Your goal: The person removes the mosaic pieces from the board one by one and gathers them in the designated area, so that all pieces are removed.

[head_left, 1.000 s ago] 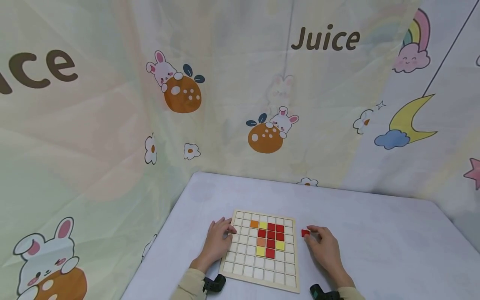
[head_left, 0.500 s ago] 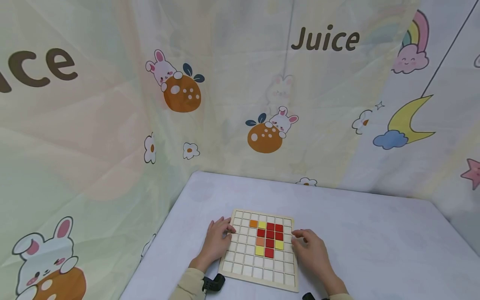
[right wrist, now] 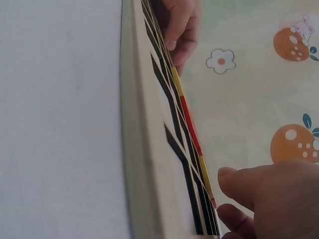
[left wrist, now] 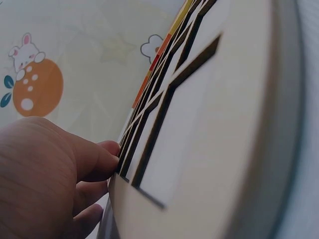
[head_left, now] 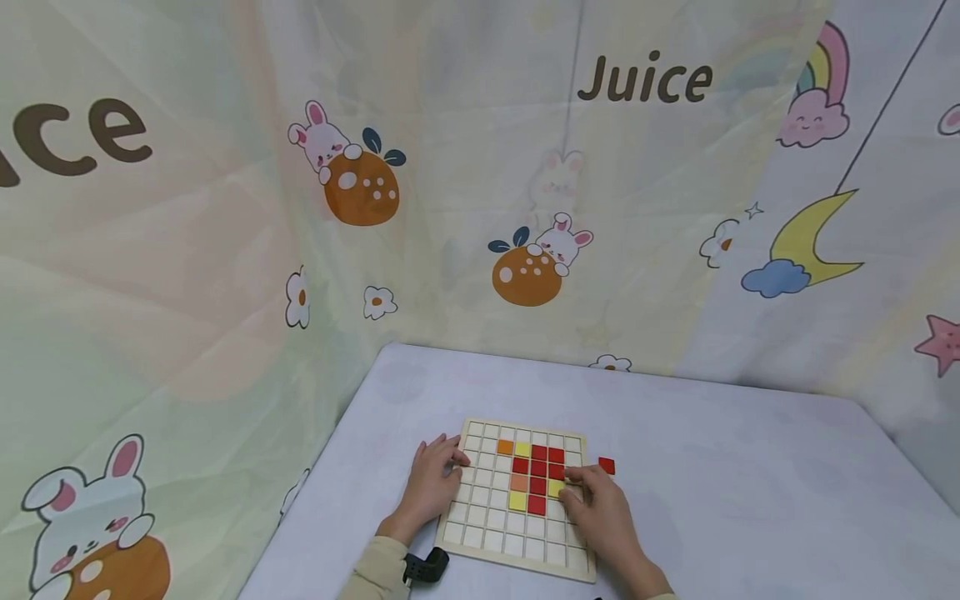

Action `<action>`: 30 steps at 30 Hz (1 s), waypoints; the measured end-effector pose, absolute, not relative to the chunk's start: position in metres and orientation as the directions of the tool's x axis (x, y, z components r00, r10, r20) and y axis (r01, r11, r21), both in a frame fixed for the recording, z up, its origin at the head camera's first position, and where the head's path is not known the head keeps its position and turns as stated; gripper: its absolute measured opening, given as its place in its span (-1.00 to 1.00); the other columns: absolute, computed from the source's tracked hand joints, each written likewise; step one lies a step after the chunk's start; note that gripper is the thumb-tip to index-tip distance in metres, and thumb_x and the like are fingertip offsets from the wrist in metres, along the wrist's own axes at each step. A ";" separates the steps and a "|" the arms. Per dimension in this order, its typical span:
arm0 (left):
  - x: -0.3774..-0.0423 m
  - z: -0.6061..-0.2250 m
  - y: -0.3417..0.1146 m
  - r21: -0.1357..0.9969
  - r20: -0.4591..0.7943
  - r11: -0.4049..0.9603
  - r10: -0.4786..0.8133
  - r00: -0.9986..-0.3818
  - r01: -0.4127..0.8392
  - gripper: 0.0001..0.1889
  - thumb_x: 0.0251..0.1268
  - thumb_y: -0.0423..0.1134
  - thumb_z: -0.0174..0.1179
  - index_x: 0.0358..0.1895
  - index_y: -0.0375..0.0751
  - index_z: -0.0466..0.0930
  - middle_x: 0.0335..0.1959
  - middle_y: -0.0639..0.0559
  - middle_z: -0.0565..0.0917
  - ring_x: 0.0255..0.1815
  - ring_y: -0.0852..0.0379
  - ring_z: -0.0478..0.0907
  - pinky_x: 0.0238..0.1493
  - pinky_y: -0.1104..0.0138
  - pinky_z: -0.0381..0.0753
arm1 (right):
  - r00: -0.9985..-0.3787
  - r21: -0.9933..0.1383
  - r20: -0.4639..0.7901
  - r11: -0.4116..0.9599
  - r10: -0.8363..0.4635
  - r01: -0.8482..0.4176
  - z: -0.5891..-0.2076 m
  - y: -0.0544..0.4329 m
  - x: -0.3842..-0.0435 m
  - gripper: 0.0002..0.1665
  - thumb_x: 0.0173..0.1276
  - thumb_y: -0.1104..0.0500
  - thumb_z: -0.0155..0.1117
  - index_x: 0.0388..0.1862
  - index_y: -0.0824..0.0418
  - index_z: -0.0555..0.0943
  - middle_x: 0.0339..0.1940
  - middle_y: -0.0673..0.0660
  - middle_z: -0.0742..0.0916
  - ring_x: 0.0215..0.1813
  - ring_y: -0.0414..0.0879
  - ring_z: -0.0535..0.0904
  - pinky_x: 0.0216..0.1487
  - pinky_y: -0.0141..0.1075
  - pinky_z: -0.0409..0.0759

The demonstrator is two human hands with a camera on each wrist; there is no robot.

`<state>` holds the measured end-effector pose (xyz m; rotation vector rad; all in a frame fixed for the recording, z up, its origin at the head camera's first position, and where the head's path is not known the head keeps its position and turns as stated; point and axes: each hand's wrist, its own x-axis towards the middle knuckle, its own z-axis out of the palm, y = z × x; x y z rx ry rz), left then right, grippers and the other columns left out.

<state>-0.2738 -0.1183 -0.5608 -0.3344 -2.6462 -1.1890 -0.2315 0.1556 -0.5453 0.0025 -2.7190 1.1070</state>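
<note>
A square wooden grid board (head_left: 486,546) lies on the table with red, yellow and orange square tiles in some of its cells. At its left edge my left hand (head_left: 429,482) rests with fingertips touching the frame. Over the right side my right hand (head_left: 603,510) reaches in, its fingertips by a yellow tile (head_left: 555,488) and partly covering it. In the right wrist view thumb and fingers of the right hand (right wrist: 274,196) stand apart, with nothing visible between them. A loose red tile (head_left: 607,466) lies on the table just right of the board.
A white cloth-covered table (head_left: 720,467) extends around the board. Printed fabric (head_left: 450,167) with rabbits and oranges hangs behind and to the left. A dark wrist camera (head_left: 426,566) sits on the left wrist, beside the board's near left corner.
My right hand has moved left from the loose red tile onto the board's right side. That tile still lies outside the board. My left hand stays at the left edge.
</note>
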 end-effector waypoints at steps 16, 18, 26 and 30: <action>-0.273 -0.560 -0.118 0.704 0.304 0.641 0.117 -0.945 0.306 -0.78 0.19 -0.47 0.17 -0.35 0.02 0.58 0.27 -0.21 0.52 0.43 -0.26 0.26 0.47 -0.19 -0.11 | -0.973 -0.646 0.225 0.755 0.046 -0.113 -0.553 0.154 -0.230 -0.70 0.10 0.15 0.51 -0.15 0.06 0.71 -0.10 0.02 0.60 0.04 -0.04 0.52 0.10 -0.07 0.55; -0.273 -0.560 -0.119 0.702 0.303 0.642 0.121 -0.945 0.308 -0.77 0.19 -0.48 0.16 -0.36 0.01 0.58 0.27 -0.21 0.52 0.43 -0.26 0.26 0.46 -0.21 -0.11 | -0.973 -0.643 0.227 0.757 0.042 -0.118 -0.553 0.154 -0.230 -0.71 0.10 0.15 0.51 -0.15 0.06 0.71 -0.10 0.02 0.60 0.04 -0.04 0.51 0.11 -0.07 0.55; -0.273 -0.560 -0.119 0.702 0.307 0.640 0.124 -0.944 0.312 -0.78 0.18 -0.47 0.17 -0.35 0.01 0.58 0.26 -0.21 0.53 0.42 -0.26 0.27 0.46 -0.20 -0.11 | -0.969 -0.639 0.245 0.757 0.038 -0.132 -0.553 0.153 -0.231 -0.72 0.09 0.18 0.52 -0.17 0.05 0.72 -0.12 0.00 0.59 0.03 -0.06 0.51 0.10 -0.06 0.56; -0.273 -0.561 -0.119 0.705 0.302 0.640 0.120 -0.946 0.306 -0.78 0.19 -0.46 0.17 -0.34 0.02 0.58 0.27 -0.19 0.53 0.43 -0.24 0.26 0.47 -0.18 -0.11 | -0.975 -0.636 0.220 0.763 0.036 -0.115 -0.551 0.151 -0.231 -0.72 0.10 0.18 0.51 -0.17 0.06 0.71 -0.11 0.02 0.59 0.05 -0.03 0.50 0.13 -0.02 0.55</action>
